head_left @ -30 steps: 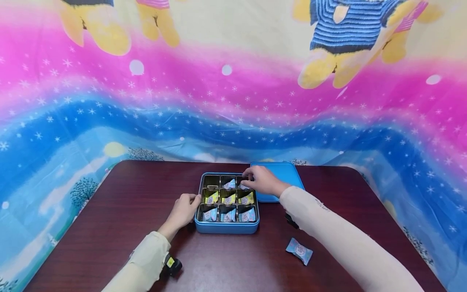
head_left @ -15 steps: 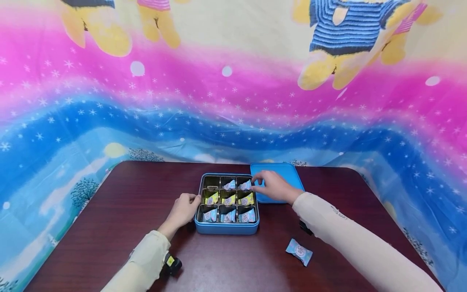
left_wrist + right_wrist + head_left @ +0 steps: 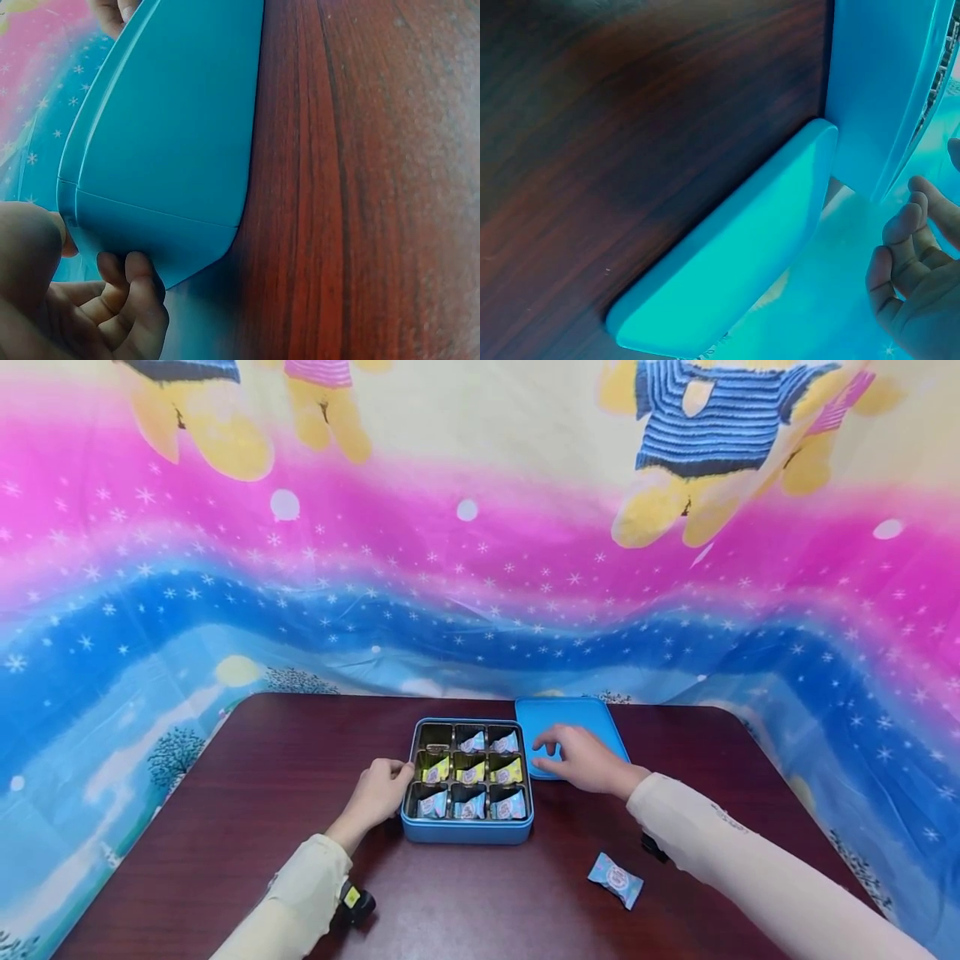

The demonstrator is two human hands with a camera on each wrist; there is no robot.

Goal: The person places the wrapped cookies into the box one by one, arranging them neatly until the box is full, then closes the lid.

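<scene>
A blue square box (image 3: 467, 833) with a divided dark tray stands in the middle of the table. Wrapped candies lie in its compartments: two blue ones at the back, including one blue candy (image 3: 505, 742) at back right, a row of yellow candies (image 3: 470, 770) in the middle, and blue ones along the front. The back-left compartment shows no candy. My left hand (image 3: 382, 789) grips the box's left side, thumb at the rim and fingertips against the wall in the left wrist view. My right hand (image 3: 581, 760), fingers loosely bent and holding nothing, hovers over the blue lid (image 3: 577, 718).
One blue wrapped candy (image 3: 617, 880) lies alone on the dark red wooden table (image 3: 300, 752), right of the box and near the right forearm. The lid lies behind and right of the box. A printed cloth (image 3: 465, 593) hangs behind the table.
My right hand has let go of the blue candy in the back-right compartment and moved right and toward me, over the lid. The left hand stays on the box.
</scene>
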